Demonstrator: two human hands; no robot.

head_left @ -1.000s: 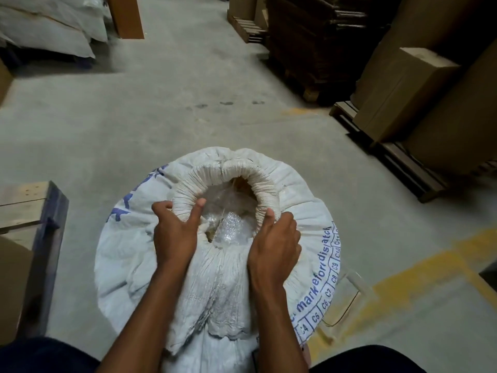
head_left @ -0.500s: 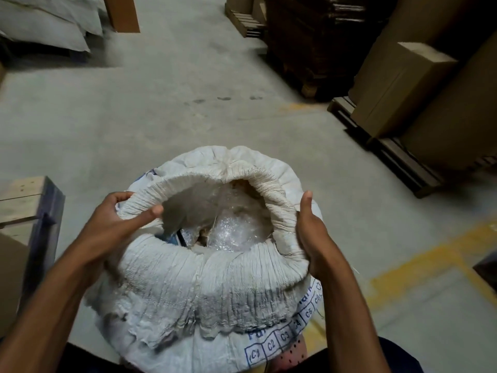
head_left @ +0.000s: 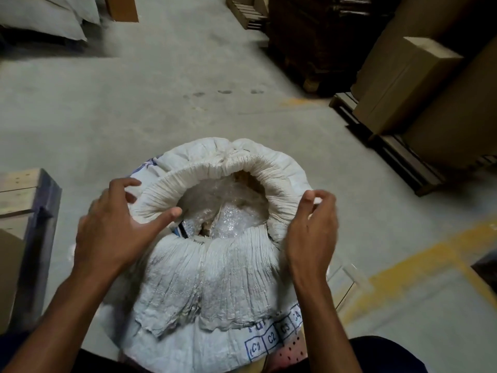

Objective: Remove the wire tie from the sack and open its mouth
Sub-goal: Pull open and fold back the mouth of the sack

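Spread wide, left hand (head_left: 113, 232) lies over the rolled rim, thumb across the mouth, gripping nothing; right hand (head_left: 312, 227) pinches the rim's right side. Floor (head_left: 134, 109): grey concrete. Sack (head_left: 215, 278): white woven plastic, pleated, blue print, standing upright between both hands, long axis vertical, mouth open facing up. Liner (head_left: 231, 211): clear crinkled film inside the mouth. Wire tie not discernible.

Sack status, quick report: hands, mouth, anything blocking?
Left hand open, spread at rim. Right hand pinching rim. Sack mouth open, clear plastic inside. No tie visible.
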